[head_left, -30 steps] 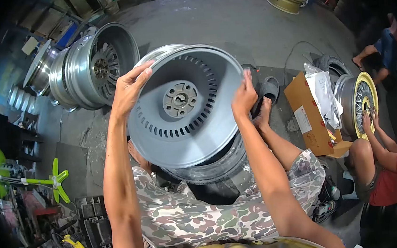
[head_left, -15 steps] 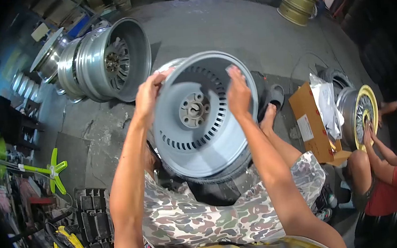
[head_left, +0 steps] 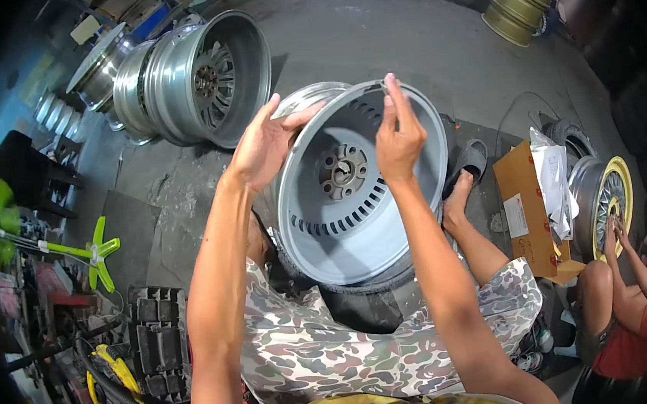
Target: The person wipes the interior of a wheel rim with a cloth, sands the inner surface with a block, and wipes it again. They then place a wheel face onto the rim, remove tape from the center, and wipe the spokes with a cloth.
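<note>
A grey wheel rim (head_left: 328,251) stands tilted between my knees, its hollow side facing me, with a hub of several bolt holes and a ring of slots inside. Beside its upper left edge is my left hand (head_left: 266,144), palm turned up and fingers apart, the fingertips at the outer barrel. My right hand (head_left: 401,140) is at the top lip of the rim, its fingers pointing up and drawn together. Something small and dark shows at those fingertips, too small to name. Beneath the rim is a dark round support (head_left: 362,286), partly hidden.
Silver rims (head_left: 175,84) stand at upper left, gold rims (head_left: 519,2) at upper right. A cardboard box (head_left: 523,211) is right of my foot. Beyond it, another person (head_left: 629,306) handles a yellow-lipped rim (head_left: 623,176). A green fan (head_left: 97,251) and a yellow tool with hose (head_left: 116,378) lie left.
The view has shifted, so the surroundings appear further right. My left hand has opened from the rim's edge, palm turning up. My right hand has moved up to the top lip.
</note>
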The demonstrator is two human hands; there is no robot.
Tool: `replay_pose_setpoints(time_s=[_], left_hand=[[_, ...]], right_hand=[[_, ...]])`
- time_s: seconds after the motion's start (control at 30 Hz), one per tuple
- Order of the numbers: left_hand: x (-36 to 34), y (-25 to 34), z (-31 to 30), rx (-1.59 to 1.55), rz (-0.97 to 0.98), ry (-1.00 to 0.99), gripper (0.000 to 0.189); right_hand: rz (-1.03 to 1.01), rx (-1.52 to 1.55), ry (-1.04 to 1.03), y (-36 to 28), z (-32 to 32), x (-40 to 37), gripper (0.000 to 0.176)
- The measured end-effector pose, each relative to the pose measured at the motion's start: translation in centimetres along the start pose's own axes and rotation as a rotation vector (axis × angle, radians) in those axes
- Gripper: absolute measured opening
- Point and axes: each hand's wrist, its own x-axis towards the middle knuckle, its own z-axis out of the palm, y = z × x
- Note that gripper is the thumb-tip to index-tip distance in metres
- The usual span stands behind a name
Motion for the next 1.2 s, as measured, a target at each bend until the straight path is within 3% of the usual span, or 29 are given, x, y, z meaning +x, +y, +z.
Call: replay_pose_setpoints(time_s=[0.03, 0.1, 0.13, 0.17, 0.2, 0.23, 0.27, 0.33, 0.4, 0.53, 0.57, 0.6, 0.63, 0.7, 0.77, 0.8, 0.9, 0.93, 0.97, 1.03, 1.1, 1.2], left_hand=[[0.2, -0.2, -0.1, 0.034, 0.024, -0.020, 0.081], [0.3, -0.1, -0.8, 0.089, 0.038, -0.028, 0.084], [-0.1, 0.2, -0.8, 0.086, 0.037, -0.024, 0.084], [-0.4, 0.6, -0.5, -0.062, -0.043, -0.034, 0.083], [-0.3, 1.1, -0.3, -0.204, -0.121, -0.050, 0.082], [0.0, 0.9, -1.2, 0.010, -0.023, -0.032, 0.083], [0.2, 1.2, -1.3, 0.013, -0.029, -0.042, 0.083], [0.2, 0.8, -1.6, 0.085, 0.014, -0.027, 0.086], [0.6, 0.4, -2.1, 0.060, -0.019, -0.021, 0.083], [0.6, 0.3, -1.1, 0.280, -0.013, 0.021, 0.079], [0.4, 0.4, -0.9, 0.357, 0.014, 0.004, 0.072], [0.3, 0.3, -1.2, 0.464, 0.079, 0.050, 0.060], [0.0, 0.4, -0.3, 0.625, 0.099, 0.221, 0.050], [0.4, 0.4, 0.1, 1.066, 0.254, 0.269, 0.038], [0.0, 1.1, 2.2, 1.268, 0.261, 0.355, 0.030], [0.6, 1.4, 0.0, 1.301, 0.287, 0.307, 0.029], [1.1, 2.1, 0.2, 1.357, 0.317, 0.300, 0.030], [1.3, 2.3, -0.9, 1.433, 0.346, 0.327, 0.031], [1.4, 2.7, -0.9, 1.452, 0.327, 0.330, 0.031], [1.6, 2.9, 0.0, 1.470, 0.332, 0.326, 0.032], [1.4, 2.7, 1.1, 1.390, 0.334, 0.382, 0.035], [0.3, 2.6, 2.3, 1.378, 0.349, 0.389, 0.038]], right_hand=[[0.062, 0.004, -0.023, -0.4, 0.7, -0.1, 0.033], [-0.109, 0.070, -0.040, -3.1, 2.6, -1.5, 0.036], [-0.258, 0.241, -0.246, -5.1, 2.7, -3.0, 0.042], [-0.376, 0.226, -0.311, -6.8, 2.9, -6.8, 0.035], [-0.427, 0.404, -0.469, -8.3, 1.9, -9.5, 0.036], [-0.447, 0.437, -0.590, -9.0, 0.2, -12.1, 0.037], [-0.463, 0.471, -0.714, -9.3, -1.5, -14.6, 0.038], [-0.468, 0.530, -0.973, -7.5, -6.2, -17.5, 0.042], [-0.439, 0.456, -1.080, -4.3, -10.8, -18.3, 0.039], [0.248, -0.018, -1.211, 1.5, -17.1, -16.7, 0.029], [0.302, -0.033, -1.175, 1.7, -18.1, -17.4, 0.027], [0.233, 0.007, -1.175, 3.0, -19.0, -19.9, 0.026], [0.397, -0.036, -1.432, 1.6, -19.7, -19.8, 0.025], [0.388, 0.167, -1.475, 1.0, -21.0, -25.0, 0.022], [0.441, 0.020, -1.722, -1.3, -20.7, -27.2, 0.021], [0.481, 0.001, -1.687, -1.5, -20.5, -27.7, 0.021], [0.254, -0.373, -1.678, -0.8, -19.2, -27.8, 0.022], [0.285, -0.326, -1.582, -0.3, -18.4, -26.6, 0.024], [0.230, -0.242, -1.353, -1.2, -19.6, -23.0, 0.024], [0.320, -0.206, -1.175, -2.7, -21.6, -16.1, 0.027], [0.313, 0.061, -0.701, -4.7, -26.5, -10.7, 0.022], [0.542, 0.162, -0.360, -5.2, -32.3, -8.8, 0.018]])
